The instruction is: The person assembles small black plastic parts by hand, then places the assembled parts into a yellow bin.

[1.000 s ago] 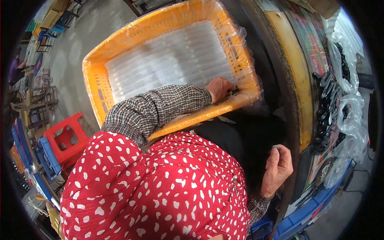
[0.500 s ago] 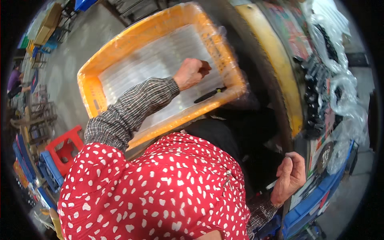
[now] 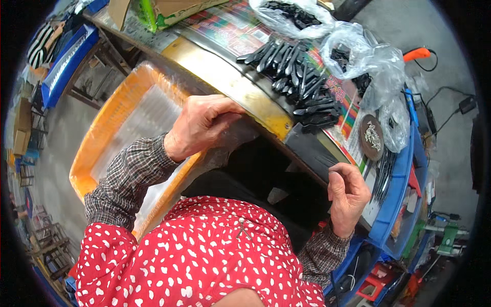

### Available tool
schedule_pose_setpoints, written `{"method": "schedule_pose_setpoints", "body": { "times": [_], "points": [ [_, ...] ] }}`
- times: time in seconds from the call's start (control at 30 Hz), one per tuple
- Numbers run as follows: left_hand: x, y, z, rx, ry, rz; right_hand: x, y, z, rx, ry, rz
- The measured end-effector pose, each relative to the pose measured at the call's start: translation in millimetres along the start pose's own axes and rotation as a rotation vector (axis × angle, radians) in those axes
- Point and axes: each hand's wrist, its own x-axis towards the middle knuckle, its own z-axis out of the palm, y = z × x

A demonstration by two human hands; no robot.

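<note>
My left hand (image 3: 202, 127) is over the near rim of the orange crate, close to the bench's yellow edge (image 3: 230, 84). Its fingers are curled closed, and whatever they may hold is hidden. My right hand (image 3: 349, 198) is at the bench edge on the right, thumb and index finger bent together; I cannot make out anything between them. A heap of black plastic handle-like pieces (image 3: 291, 71) lies on the bench ahead. Nearer the right hand is a round brown dish (image 3: 366, 134) of small metal bits, with thin dark strips (image 3: 386, 176) beside it.
The orange crate (image 3: 110, 123), lined with clear plastic, stands at the left. Clear bags (image 3: 353, 46) holding black pieces lie at the bench's far right. Blue trays (image 3: 394, 215) border the right side. A cardboard box (image 3: 181, 10) sits at the bench's far left.
My left hand has moved from above the crate's inside toward the bench edge. The view has swung right, showing more of the bench. The right hand is still pinched beside the bench.
</note>
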Motion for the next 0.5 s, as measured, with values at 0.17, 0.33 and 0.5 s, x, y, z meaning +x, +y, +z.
{"method": "schedule_pose_setpoints", "body": {
  "times": [0.17,0.33,0.5],
  "points": [
    [32,23,8,0.032,-0.008,0.155,-6,7,-10,0.028,0.024,0.021],
    [65,26,13,0.121,-0.007,0.226,-15,15,-15,0.012,0.042,0.045],
    [101,11,16,0.253,0.026,0.204,-15,21,-13,0.041,0.044,0.055]
  ]
}}
